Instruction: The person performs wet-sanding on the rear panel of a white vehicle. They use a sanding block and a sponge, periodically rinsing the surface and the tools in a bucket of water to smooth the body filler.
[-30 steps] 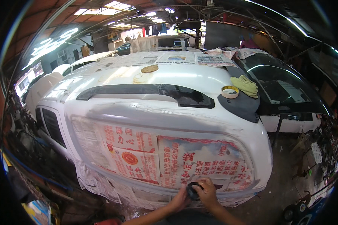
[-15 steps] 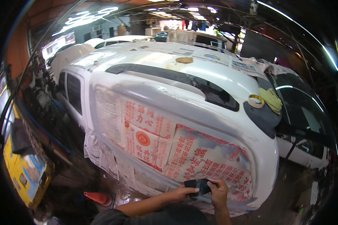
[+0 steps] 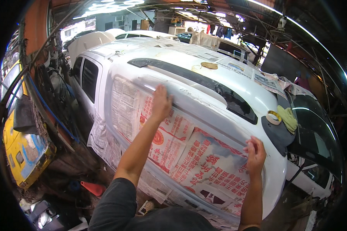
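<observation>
My left hand [image 3: 162,104] lies with its fingers stretched along the grey upper border of a masked opening on the white vehicle [image 3: 150,54]. Whether anything is under its palm cannot be seen. My right hand [image 3: 256,154] is raised at the right end of the opening, its fingers loosely curled and apart, with nothing visible in them. Red-printed masking paper [image 3: 177,144] and newsprint [image 3: 124,104] cover the opening below the grey surface [image 3: 204,109]. The dark sheet from earlier is not plainly visible.
A tape roll [image 3: 273,117] and a yellow-green cloth [image 3: 288,120] rest at the vehicle's right end. A brown pad [image 3: 209,66] lies on the roof. An orange cone [image 3: 93,188] and yellow panel [image 3: 27,154] are at the left. Dark glass [image 3: 312,134] stands at the right.
My hands have parted from the dark sheet they both held low. The left has reached up and left onto the grey border; the right has risen to the right. The view has shifted.
</observation>
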Action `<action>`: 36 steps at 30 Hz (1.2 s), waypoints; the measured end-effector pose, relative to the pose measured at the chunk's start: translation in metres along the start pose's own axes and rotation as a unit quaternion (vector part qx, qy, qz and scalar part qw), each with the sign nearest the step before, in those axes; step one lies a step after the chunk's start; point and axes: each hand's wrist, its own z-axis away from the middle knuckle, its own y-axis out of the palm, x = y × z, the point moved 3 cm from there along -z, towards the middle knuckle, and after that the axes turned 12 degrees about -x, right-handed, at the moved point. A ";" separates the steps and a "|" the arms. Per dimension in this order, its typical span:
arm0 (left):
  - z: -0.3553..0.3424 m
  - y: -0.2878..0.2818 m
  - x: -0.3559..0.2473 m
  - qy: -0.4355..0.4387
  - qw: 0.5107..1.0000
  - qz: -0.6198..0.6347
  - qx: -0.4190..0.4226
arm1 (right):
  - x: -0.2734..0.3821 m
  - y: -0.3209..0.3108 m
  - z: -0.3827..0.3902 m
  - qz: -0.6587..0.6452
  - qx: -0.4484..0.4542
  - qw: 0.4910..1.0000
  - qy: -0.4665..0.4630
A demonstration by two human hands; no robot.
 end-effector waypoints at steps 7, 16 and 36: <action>0.048 0.014 -0.104 0.167 0.966 0.188 0.061 | -0.006 0.060 -0.081 -0.037 0.000 0.999 0.017; -0.034 0.045 0.059 -0.085 0.987 0.135 -0.019 | -0.019 0.090 -0.079 0.000 0.049 0.999 -0.009; -0.103 0.027 0.152 -0.190 0.978 0.075 -0.048 | -0.022 0.095 -0.085 -0.034 0.037 0.997 0.058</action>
